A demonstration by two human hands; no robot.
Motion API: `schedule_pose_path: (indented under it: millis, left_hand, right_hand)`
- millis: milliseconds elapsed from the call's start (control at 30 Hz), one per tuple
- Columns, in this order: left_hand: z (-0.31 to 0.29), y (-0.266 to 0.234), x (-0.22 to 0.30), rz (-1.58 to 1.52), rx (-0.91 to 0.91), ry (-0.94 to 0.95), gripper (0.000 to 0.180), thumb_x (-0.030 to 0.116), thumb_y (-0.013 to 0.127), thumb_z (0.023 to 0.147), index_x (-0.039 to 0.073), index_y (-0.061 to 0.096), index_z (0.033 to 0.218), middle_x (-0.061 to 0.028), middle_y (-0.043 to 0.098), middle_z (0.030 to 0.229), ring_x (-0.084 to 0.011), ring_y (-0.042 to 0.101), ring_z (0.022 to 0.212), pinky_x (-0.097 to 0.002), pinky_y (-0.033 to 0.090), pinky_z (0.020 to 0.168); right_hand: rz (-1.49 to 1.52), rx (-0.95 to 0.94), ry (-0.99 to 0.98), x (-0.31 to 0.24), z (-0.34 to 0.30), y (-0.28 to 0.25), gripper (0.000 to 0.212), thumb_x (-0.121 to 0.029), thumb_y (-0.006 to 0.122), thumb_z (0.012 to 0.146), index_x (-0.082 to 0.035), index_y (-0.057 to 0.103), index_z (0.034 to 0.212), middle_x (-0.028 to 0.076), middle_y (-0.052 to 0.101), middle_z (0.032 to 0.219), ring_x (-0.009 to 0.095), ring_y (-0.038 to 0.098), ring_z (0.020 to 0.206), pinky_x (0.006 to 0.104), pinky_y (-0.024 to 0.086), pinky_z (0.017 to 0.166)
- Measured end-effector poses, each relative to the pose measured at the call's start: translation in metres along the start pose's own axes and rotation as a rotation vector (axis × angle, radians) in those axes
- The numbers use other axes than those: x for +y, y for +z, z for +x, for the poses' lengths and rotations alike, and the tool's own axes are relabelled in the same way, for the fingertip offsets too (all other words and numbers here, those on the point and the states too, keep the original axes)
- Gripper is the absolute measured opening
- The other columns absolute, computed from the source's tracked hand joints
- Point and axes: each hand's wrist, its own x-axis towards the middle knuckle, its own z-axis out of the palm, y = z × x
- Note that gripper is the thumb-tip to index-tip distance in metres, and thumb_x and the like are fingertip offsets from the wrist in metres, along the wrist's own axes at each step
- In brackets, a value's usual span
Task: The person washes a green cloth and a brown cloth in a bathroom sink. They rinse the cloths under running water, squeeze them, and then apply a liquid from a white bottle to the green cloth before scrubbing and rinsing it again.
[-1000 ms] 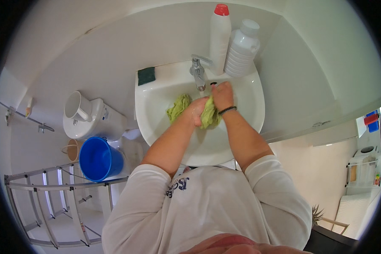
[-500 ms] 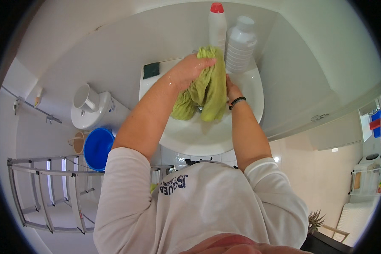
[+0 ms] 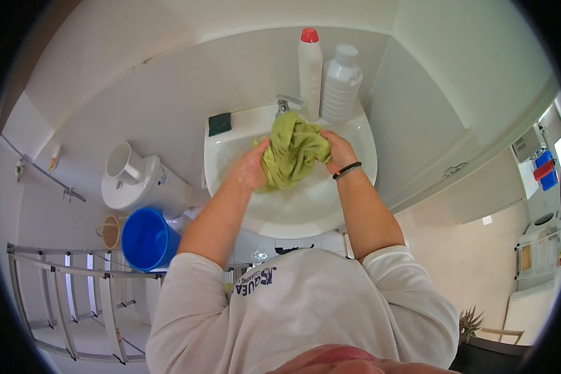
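A wet yellow-green cloth (image 3: 291, 153) hangs bunched between my hands over the white washbasin (image 3: 293, 221), just below the metal tap (image 3: 285, 105). My left hand (image 3: 253, 167) is against the cloth's left side, slightly blurred, with water on the skin. On the other side my right hand (image 3: 338, 151) grips the cloth's edge, thumb on top; a dark band circles that wrist. The undersides of both hands and the basin's drain are hidden.
Behind the basin stand a white bottle with a red cap (image 3: 310, 75) and a ribbed white bottle (image 3: 341, 84). A dark green scouring pad (image 3: 219, 124) lies on the back left rim. Leftward are a blue bucket (image 3: 144, 240), a white mug (image 3: 124, 163) and a ladder (image 3: 109, 305).
Both hands have lowered toward me, and the left has moved off the cloth's top to its side. The cloth is now more bunched, and the tap shows above it.
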Motion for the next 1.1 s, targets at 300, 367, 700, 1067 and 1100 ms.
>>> schedule_pose_path:
  millis: [300,367,700,1067,1100]
  left_hand:
    - [0.045,-0.022,-0.059,-0.209,0.085,-0.090,0.031,0.030,0.039,0.081,0.009,0.045,0.102,-0.0090,0.049,0.102,-0.0234,0.047,0.095,-0.0398,0.037,0.082]
    - [0.048,-0.034,-0.063,-0.194,0.109,-0.059,0.029,0.030,0.039,0.081,0.009,0.046,0.100,-0.0090,0.050,0.100,-0.0233,0.048,0.094,-0.0400,0.038,0.081]
    - [0.074,-0.004,-0.062,-0.364,0.199,0.086,0.023,0.027,0.039,0.080,0.008,0.049,0.090,-0.0092,0.053,0.089,-0.0237,0.051,0.085,-0.0399,0.041,0.074]
    - [0.093,-0.033,-0.061,-0.348,0.387,0.103,0.023,0.024,0.038,0.081,0.006,0.048,0.091,-0.0109,0.053,0.087,-0.0247,0.053,0.078,-0.0384,0.046,0.064]
    - [0.088,-0.024,-0.057,-0.269,0.304,0.065,0.024,0.024,0.038,0.081,0.005,0.047,0.092,-0.0110,0.053,0.088,-0.0248,0.053,0.078,-0.0390,0.046,0.065]
  right_hand:
    - [-1.092,-0.146,-0.791,0.084,-0.032,0.078,0.023,-0.016,0.062,0.061,-0.001,0.053,0.075,0.013,0.052,0.079,0.027,0.050,0.074,0.0321,0.041,0.067]
    - [-1.304,-0.169,-0.767,0.079,-0.031,0.081,0.019,-0.018,0.062,0.062,-0.002,0.052,0.066,0.012,0.052,0.070,0.029,0.049,0.068,0.0347,0.042,0.061]
    - [-1.616,0.530,-0.461,0.055,0.053,0.003,0.027,-0.028,0.045,0.075,-0.004,0.055,0.068,0.015,0.054,0.072,0.032,0.052,0.069,0.0393,0.042,0.061]
    - [-1.604,0.363,-0.367,0.066,0.054,0.019,0.031,-0.030,0.044,0.075,-0.001,0.054,0.071,0.019,0.054,0.078,0.033,0.051,0.074,0.0401,0.040,0.067]
    - [-1.561,0.458,-0.338,0.059,0.067,0.000,0.029,-0.029,0.043,0.076,-0.002,0.055,0.072,0.018,0.054,0.079,0.032,0.051,0.074,0.0397,0.041,0.067]
